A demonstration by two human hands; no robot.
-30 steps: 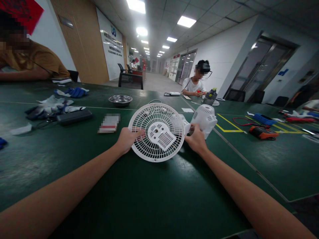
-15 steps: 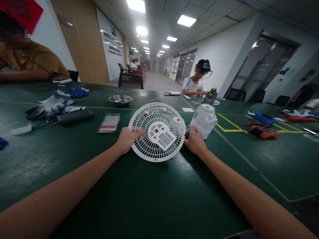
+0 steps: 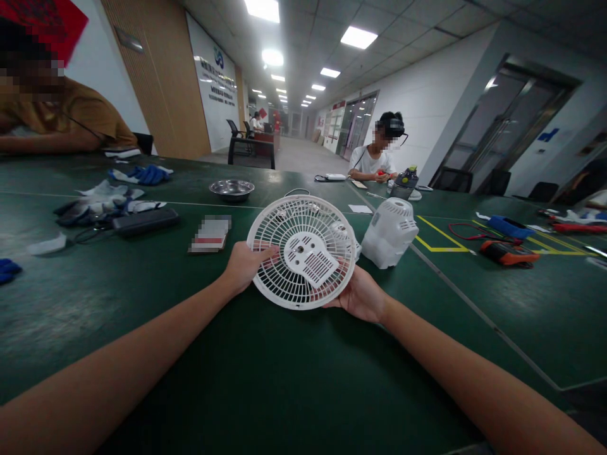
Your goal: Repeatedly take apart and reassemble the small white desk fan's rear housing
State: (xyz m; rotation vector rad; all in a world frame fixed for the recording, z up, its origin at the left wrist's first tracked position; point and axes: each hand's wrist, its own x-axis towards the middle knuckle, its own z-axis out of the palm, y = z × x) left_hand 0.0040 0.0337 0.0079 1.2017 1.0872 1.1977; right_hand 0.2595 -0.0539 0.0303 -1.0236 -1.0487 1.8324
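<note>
I hold a round white fan grille (image 3: 303, 251) upright above the green table (image 3: 265, 373). My left hand (image 3: 245, 265) grips its left rim, thumb hooked through the ribs. My right hand (image 3: 359, 294) cups the lower right rim from below, palm up, fingers behind the grille. A white fan motor housing (image 3: 390, 231) stands on the table just right of the grille, with no hand on it. Another white part shows through the grille behind it.
Behind the grille are a steel bowl (image 3: 231, 188), a small box (image 3: 210, 234), a black case (image 3: 145, 222) and blue and white gloves (image 3: 102, 203). An orange tool (image 3: 506, 251) lies to the right. One person sits far left, another (image 3: 377, 159) across the table.
My right hand let go of the motor housing, which now stands on the table, and moved down to the grille's lower right rim. The left hand kept its grip.
</note>
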